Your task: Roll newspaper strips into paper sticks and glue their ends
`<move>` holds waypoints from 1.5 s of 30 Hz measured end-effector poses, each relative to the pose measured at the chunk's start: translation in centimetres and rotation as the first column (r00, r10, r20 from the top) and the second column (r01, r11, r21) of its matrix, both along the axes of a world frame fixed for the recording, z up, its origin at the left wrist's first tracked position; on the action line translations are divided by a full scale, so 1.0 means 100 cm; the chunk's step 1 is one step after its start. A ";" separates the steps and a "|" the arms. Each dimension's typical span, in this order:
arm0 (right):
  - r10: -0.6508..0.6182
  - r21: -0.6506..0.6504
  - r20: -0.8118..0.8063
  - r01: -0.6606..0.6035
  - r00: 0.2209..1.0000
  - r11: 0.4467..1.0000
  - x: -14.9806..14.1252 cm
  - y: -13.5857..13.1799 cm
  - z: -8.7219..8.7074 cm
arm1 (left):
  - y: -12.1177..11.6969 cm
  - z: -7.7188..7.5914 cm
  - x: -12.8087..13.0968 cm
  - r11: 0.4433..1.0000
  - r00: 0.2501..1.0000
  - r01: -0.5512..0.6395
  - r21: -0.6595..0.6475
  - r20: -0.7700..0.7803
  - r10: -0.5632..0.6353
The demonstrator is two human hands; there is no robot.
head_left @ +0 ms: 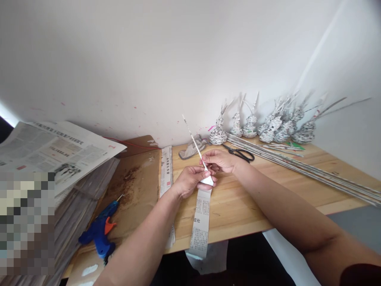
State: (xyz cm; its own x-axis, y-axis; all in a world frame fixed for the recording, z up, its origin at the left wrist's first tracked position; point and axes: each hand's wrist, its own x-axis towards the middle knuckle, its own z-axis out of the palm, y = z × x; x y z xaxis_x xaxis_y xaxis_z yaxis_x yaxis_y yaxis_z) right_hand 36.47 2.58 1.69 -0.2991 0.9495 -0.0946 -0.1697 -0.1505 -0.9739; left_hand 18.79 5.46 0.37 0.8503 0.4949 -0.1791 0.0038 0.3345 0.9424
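Observation:
Both hands meet over the wooden table around a strip of newspaper (200,230), whose upper part is rolled into a thin paper stick (193,137) pointing up and to the left. My left hand (192,180) pinches the wider, lower end of the roll between thumb and fingers. Just above it, my right hand (218,161) grips the stick with its fingertips. The unrolled strip hangs down past the front edge of the table. Some of the right fingers are hidden behind the roll.
A blue glue gun (102,230) lies on stained cardboard (131,190) at left, near stacked newspapers (68,147). Newspaper strips (166,171) lie beside the cardboard. Behind are a grey cloth (192,149), black scissors (241,154), long paper sticks (297,163) and several woven paper gourds (218,133).

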 end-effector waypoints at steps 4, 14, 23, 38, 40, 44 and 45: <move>-0.015 -0.007 -0.023 0.015 1.000 1.000 -0.001 0.003 -0.005 | 0.000 0.000 0.001 1.000 1.000 0.003 0.007 0.000 -0.003; -0.160 0.113 0.088 0.149 0.983 0.982 -0.009 0.001 0.002 | 0.000 0.001 0.001 1.000 1.000 -0.027 0.009 -0.003 0.027; -0.100 0.107 0.126 0.087 0.987 0.990 -0.002 -0.002 0.006 | 0.000 0.001 0.001 0.999 1.000 -0.015 0.038 -0.007 0.015; 0.021 0.025 0.113 -0.024 0.993 0.999 0.000 -0.003 0.006 | -0.002 0.002 0.001 0.999 1.000 0.003 0.043 0.006 -0.004; 0.004 0.013 0.058 -0.005 0.998 1.000 0.001 -0.002 0.004 | -0.002 0.001 0.002 0.999 1.000 0.007 0.043 0.005 -0.007; -0.112 0.027 0.082 0.110 0.990 0.994 -0.003 0.002 0.000 | -0.002 -0.001 0.003 0.998 1.000 -0.014 0.068 -0.001 0.014; -0.152 0.044 0.104 0.148 0.983 0.988 -0.004 0.002 0.000 | -0.001 -0.002 0.003 0.997 1.000 -0.023 0.080 -0.012 0.024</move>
